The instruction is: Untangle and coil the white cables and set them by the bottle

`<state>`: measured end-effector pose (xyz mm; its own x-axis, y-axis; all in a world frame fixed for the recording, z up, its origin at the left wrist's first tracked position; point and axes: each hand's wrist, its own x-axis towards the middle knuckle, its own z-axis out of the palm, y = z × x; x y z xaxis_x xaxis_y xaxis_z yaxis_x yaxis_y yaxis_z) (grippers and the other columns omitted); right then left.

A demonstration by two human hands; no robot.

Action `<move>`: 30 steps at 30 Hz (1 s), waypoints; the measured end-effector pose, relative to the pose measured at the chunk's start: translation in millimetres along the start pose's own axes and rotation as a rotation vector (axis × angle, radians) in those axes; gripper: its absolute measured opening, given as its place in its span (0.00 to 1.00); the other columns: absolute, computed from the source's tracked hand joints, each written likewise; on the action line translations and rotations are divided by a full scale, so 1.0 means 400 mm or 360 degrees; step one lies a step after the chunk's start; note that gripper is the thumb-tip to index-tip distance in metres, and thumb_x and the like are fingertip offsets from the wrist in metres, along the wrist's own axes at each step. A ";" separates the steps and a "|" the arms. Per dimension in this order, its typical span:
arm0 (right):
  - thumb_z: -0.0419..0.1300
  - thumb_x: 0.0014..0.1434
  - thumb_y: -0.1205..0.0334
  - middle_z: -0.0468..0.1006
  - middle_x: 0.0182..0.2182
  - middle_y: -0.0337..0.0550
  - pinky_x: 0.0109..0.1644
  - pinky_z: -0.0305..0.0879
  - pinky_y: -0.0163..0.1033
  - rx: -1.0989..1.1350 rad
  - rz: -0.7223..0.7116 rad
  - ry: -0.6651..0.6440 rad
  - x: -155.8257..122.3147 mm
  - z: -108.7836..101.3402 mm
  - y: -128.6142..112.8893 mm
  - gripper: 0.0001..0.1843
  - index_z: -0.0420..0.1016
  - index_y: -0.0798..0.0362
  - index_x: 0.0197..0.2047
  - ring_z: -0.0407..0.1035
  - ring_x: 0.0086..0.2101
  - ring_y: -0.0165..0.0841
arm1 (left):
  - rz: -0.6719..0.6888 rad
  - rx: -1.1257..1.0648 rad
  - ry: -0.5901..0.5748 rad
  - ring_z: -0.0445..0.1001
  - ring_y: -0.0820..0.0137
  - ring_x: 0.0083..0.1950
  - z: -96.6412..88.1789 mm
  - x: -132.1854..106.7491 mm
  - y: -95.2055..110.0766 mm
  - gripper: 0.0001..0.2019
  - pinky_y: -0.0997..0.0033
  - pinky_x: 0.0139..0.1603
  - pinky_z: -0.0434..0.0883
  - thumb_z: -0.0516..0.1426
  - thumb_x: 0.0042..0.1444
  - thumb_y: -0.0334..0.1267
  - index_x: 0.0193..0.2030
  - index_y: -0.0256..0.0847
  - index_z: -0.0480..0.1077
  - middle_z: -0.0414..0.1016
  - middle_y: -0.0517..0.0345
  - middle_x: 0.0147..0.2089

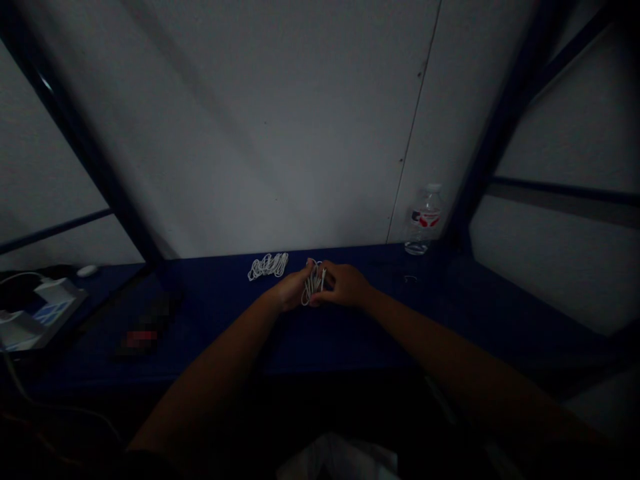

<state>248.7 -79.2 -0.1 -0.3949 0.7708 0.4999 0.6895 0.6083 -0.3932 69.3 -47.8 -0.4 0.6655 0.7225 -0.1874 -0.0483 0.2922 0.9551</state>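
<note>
Between my two hands is a coiled white cable (312,285), held a little above the blue shelf (330,340). My left hand (293,288) grips the coil from the left, thumb along its top. From the right, my right hand (345,284) closes its fingers on the same cable, and a small light plug end shows near its fingertips. A second bundle of white cable (269,266) lies on the shelf just left of my hands, near the wall. The dim light hides the finer detail of the fingers.
A clear water bottle (424,223) with a red label stands at the back right by the wall. A small curved piece (411,278) lies before it. At far left is a power strip (47,313) with plugged-in adapters. A blurred dark object (145,330) lies nearby. Blue posts (95,153) frame the shelf.
</note>
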 end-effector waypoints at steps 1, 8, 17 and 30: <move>0.68 0.44 0.39 0.74 0.27 0.39 0.29 0.56 0.36 0.0002 0.0017 0.0114 0.000 0.000 -0.002 0.33 0.69 0.52 0.46 0.67 0.25 0.32 | -0.0002 0.0040 -0.0003 0.70 0.72 0.23 0.003 -0.001 -0.001 0.35 0.73 0.23 0.66 0.46 0.55 0.70 0.43 0.37 0.69 0.71 0.54 0.27; 0.62 0.56 0.51 0.69 0.50 0.52 0.47 0.67 0.45 0.0084 -0.0322 0.0499 0.003 -0.017 -0.002 0.28 0.64 0.49 0.58 0.67 0.48 0.42 | 0.0186 0.0382 -0.0320 0.59 0.78 0.19 0.024 -0.034 0.005 0.34 0.77 0.19 0.55 0.64 0.47 0.59 0.53 0.40 0.63 0.62 0.66 0.23; 0.52 0.64 0.57 0.74 0.43 0.48 0.46 0.66 0.43 0.0268 -0.0456 0.0300 -0.001 -0.030 0.013 0.15 0.70 0.51 0.52 0.69 0.42 0.37 | 0.0035 0.0869 -0.0225 0.68 0.74 0.23 0.025 -0.035 0.005 0.30 0.75 0.23 0.64 0.68 0.46 0.43 0.54 0.38 0.63 0.69 0.61 0.26; 0.57 0.56 0.57 0.71 0.25 0.38 0.31 0.57 0.35 0.0223 -0.0137 0.0328 -0.001 -0.011 0.014 0.08 0.66 0.52 0.31 0.64 0.25 0.29 | 0.0208 0.0536 -0.0305 0.72 0.72 0.33 0.043 -0.023 -0.009 0.30 0.72 0.32 0.68 0.69 0.44 0.35 0.53 0.38 0.64 0.73 0.53 0.38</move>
<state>255.5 -77.0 0.8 -0.3067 0.6688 0.6773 0.5623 0.7014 -0.4380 76.2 -66.5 2.0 0.7981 0.6010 -0.0435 0.0835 -0.0388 0.9958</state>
